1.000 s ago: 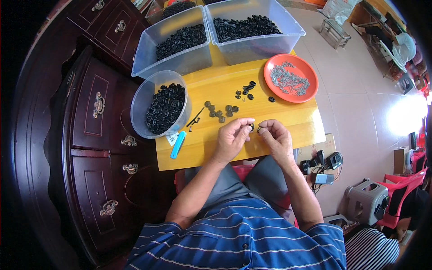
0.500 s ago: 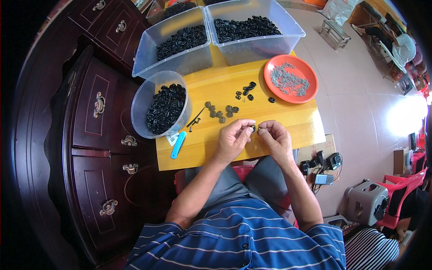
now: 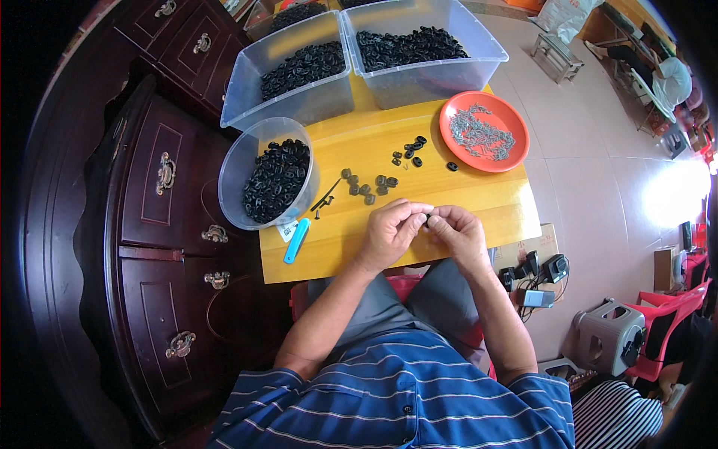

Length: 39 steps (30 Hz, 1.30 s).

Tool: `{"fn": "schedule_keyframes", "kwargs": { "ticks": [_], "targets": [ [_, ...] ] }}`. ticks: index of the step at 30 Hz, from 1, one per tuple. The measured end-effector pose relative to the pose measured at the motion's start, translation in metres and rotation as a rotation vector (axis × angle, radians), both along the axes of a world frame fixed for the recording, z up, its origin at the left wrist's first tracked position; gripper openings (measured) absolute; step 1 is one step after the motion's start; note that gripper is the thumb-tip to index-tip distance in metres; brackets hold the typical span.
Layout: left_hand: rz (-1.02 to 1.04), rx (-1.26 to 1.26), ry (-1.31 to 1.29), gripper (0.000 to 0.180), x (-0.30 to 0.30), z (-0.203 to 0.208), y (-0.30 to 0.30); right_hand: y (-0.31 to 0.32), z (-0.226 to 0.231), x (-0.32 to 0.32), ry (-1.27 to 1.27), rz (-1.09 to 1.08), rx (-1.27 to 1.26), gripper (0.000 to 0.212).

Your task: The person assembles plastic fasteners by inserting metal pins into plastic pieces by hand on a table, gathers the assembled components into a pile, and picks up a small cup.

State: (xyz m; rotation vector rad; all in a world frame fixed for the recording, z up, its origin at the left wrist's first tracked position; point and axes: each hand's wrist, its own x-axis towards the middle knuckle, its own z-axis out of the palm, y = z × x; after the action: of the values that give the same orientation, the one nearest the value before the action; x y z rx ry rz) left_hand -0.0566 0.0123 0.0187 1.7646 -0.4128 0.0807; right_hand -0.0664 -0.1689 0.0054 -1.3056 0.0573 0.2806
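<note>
Over the near edge of the yellow table, my left hand and my right hand meet at the fingertips. Both pinch a small black plastic piece, mostly covered by fingers and thumbs. Beyond my hands lie several loose black oval pieces and a group of darker grey-brown pieces. Small metal pins fill part of an orange-red plate at the far right. Left of my hands rest a few thin black rods or screws and a light-blue handled tool.
A round clear tub of black pieces stands at the table's left. Two clear bins with more pieces are at the back. Dark wooden cabinets line the left. Chargers and cables sit on a box at right; a person sits far off.
My hands have come together, closing the small gap between their fingertips. The black piece shows less between them. The things on the table stay where they were.
</note>
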Motion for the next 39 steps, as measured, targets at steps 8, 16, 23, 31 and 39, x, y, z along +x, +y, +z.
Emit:
{"fn": "schedule_keyframes", "kwargs": {
  "ticks": [8, 16, 23, 31, 39],
  "targets": [
    [0.017, 0.042, -0.062, 0.025, -0.007, 0.013, -0.006, -0.005, -0.003, 0.002, 0.099, 0.066, 0.099, 0.021],
    [0.139, 0.378, -0.340, 0.040, -0.005, 0.008, -0.013, -0.003, 0.002, 0.001, 0.118, 0.020, 0.166, 0.018],
    [0.112, 0.339, -0.307, 0.035, -0.006, 0.009, -0.014, -0.003, -0.001, 0.001, 0.146, -0.016, 0.211, 0.019],
    [0.117, 0.352, -0.343, 0.029, -0.006, 0.012, -0.015, -0.004, 0.002, 0.000, 0.148, -0.013, 0.183, 0.020],
    [0.128, 0.391, -0.394, 0.023, -0.005, 0.009, -0.015, -0.003, -0.005, 0.000, 0.110, -0.016, 0.168, 0.019]
  ]
}}
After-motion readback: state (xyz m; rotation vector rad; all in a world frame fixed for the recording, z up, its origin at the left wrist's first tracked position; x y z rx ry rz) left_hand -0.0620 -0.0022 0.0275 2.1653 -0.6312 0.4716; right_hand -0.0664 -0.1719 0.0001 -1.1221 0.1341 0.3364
